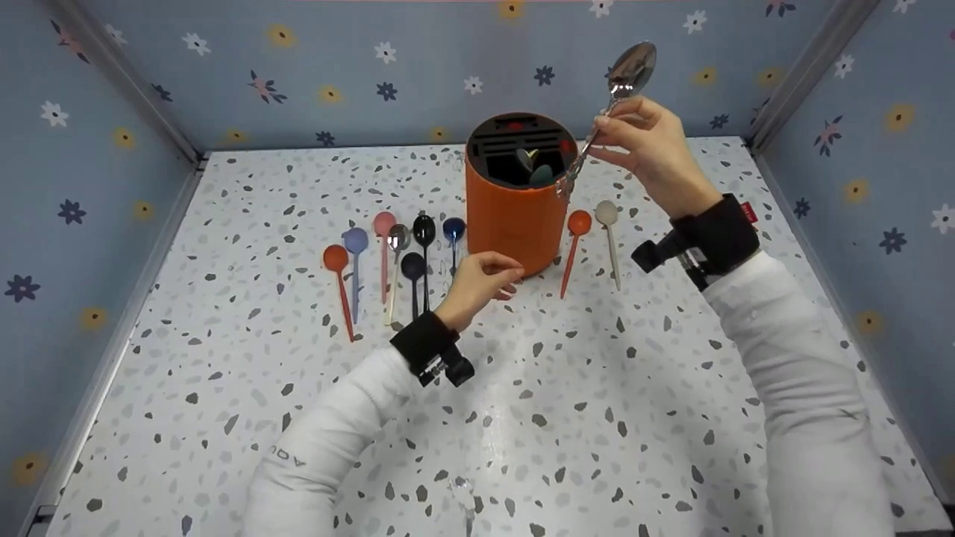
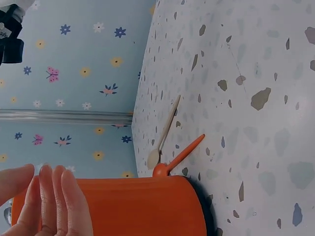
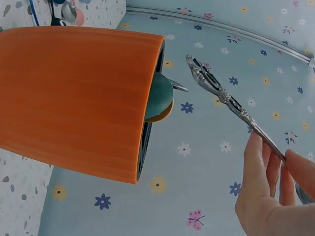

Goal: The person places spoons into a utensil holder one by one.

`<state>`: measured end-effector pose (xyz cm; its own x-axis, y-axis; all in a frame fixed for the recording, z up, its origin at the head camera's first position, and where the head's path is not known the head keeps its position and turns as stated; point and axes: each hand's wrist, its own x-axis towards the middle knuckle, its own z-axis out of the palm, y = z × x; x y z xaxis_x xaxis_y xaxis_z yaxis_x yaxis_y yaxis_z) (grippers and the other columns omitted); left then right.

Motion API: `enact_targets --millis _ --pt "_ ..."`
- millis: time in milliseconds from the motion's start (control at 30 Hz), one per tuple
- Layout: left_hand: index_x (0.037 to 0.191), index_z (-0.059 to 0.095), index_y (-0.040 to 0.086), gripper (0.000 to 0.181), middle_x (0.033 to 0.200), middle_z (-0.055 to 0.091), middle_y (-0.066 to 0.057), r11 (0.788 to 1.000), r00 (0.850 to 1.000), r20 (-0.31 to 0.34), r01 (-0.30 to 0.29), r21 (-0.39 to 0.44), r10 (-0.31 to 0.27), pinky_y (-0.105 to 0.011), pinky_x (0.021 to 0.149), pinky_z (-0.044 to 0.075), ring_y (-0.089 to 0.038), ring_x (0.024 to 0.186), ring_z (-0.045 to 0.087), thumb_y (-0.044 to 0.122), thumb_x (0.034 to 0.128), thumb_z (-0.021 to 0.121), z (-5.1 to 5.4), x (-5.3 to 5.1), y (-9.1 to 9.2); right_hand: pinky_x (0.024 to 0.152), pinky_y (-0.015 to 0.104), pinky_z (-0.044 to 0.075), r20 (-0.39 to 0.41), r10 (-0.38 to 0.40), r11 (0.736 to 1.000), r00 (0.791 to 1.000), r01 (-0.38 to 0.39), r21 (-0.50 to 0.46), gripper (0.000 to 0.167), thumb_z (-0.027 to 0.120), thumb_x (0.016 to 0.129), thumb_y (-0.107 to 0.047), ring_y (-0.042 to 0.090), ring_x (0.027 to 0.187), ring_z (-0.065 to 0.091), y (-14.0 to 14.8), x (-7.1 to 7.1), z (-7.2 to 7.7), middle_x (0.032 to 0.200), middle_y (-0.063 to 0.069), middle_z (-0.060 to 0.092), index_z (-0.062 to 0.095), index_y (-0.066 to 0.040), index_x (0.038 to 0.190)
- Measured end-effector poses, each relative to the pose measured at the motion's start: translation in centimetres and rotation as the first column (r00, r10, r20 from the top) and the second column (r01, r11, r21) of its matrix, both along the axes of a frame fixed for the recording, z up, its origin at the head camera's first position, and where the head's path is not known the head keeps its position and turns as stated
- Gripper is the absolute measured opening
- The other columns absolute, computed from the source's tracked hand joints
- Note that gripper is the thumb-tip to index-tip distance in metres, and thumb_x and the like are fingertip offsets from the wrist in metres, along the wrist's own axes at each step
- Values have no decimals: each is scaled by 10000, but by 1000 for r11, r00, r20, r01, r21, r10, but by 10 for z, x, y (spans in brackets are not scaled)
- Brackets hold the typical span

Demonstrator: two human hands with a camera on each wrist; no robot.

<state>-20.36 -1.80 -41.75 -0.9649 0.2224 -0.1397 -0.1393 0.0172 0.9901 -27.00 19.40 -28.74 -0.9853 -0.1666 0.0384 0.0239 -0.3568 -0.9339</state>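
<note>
In the head view my right hand (image 1: 660, 153) pinches a silver spoon (image 1: 634, 68) by its ornate handle, bowl up and handle end slanting down beside the rim of an orange utensil holder (image 1: 515, 224). The right wrist view has the spoon's patterned handle (image 3: 224, 96) apart from the holder's mouth. A teal spoon bowl (image 3: 160, 96) and a gold-edged one stick out of that mouth. My left hand (image 1: 481, 287) holds nothing, its fingers loosely bent near the holder's lower front. From the left wrist, the left fingers (image 2: 49, 201) look nearly straight in front of the orange wall.
Left of the holder lie several spoons, among them a red one (image 1: 336, 258), a lilac one (image 1: 357, 240) and a black one (image 1: 424, 230). To its right lie an orange spoon (image 1: 579, 222) and a beige spoon (image 1: 606, 213). Flowered panels (image 1: 418, 74) enclose the speckled table (image 1: 567, 418).
</note>
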Motion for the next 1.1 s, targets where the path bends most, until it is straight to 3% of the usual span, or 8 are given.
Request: enact_targets --millis 233,400,733,967,1100 --pt "961 605 -66 170 896 621 -231 1000 998 55 -17 -9 18 -334 664 539 -235 675 599 24 817 597 -8 4 -8 829 352 493 -13 -85 996 996 85 -14 157 611 793 23 245 823 559 -4 -8 5 924 153 537 504 30 907" --pt "945 620 -45 148 812 641 -121 1000 998 55 -20 -20 21 -358 676 537 -320 746 599 32 820 597 -11 6 -10 815 346 499 -21 -137 990 990 137 -21 138 618 784 35 241 820 558 -9 -17 5 920 148 548 517 27 879" --pt "961 609 -73 180 848 638 -178 1000 999 49 -3 -4 3 -317 640 541 -122 605 590 39 821 595 -17 8 -12 872 393 463 1 -172 985 985 172 -31 100 609 786 49 236 790 563 -16 -31 -10 906 144 570 535 26 848" --pt "964 608 -74 176 879 632 -209 1000 999 52 -3 -8 4 -319 651 543 -353 787 601 30 826 578 -20 10 -13 846 385 483 -19 -186 982 982 186 18 80 615 786 38 222 772 575 -21 -37 -22 864 128 582 554 9 830" --pt "954 610 -62 153 888 633 -206 1000 998 62 -8 -11 8 -332 665 541 -340 784 612 19 831 567 -22 9 -12 843 374 484 -32 -183 982 983 184 35 65 598 800 35 218 768 575 -22 -37 -29 874 129 579 550 10 836"
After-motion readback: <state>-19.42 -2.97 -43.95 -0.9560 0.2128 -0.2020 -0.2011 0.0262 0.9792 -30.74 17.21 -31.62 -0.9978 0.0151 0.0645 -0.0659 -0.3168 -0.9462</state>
